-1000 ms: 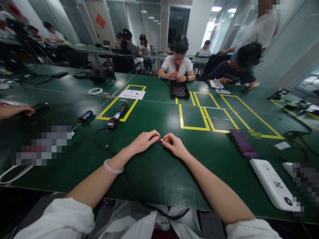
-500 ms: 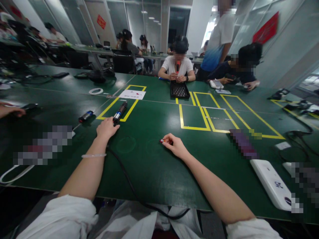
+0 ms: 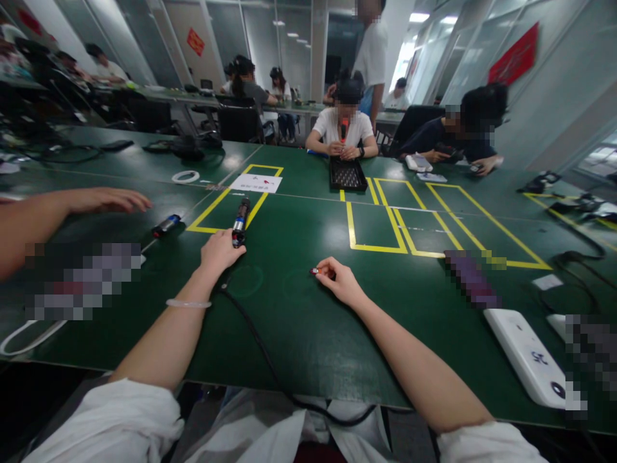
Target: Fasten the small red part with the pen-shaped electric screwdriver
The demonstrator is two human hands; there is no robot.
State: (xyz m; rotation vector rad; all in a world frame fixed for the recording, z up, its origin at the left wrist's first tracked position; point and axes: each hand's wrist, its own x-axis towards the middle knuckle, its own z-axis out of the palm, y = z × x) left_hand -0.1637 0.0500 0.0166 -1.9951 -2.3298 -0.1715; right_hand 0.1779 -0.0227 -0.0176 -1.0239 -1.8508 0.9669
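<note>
My left hand (image 3: 220, 256) is closed around the near end of a black cylinder with a silver and blue band (image 3: 240, 218). The cylinder's far end points away over the yellow tape outline, and the gripped end is partly hidden by my fingers. To the right, my right hand (image 3: 340, 281) rests low over the green table in a pinch. Between its thumb and fingers is a small red and orange piece (image 3: 315, 271), too small to name. A black cable (image 3: 250, 334) runs from beside my left wrist toward my lap.
A similar black cylinder (image 3: 166, 225) lies to the left, with another person's hand (image 3: 118, 199) close by. A white paper (image 3: 255, 183) lies ahead. Across the table a person works at a black tray (image 3: 347, 175). At right are a phone (image 3: 471, 280) and a white power bank (image 3: 525, 357).
My left hand has shifted right with the cylinder, which now points straighter ahead. My right hand has barely moved. Another person's arm has reached in from the left, and a standing person has moved left.
</note>
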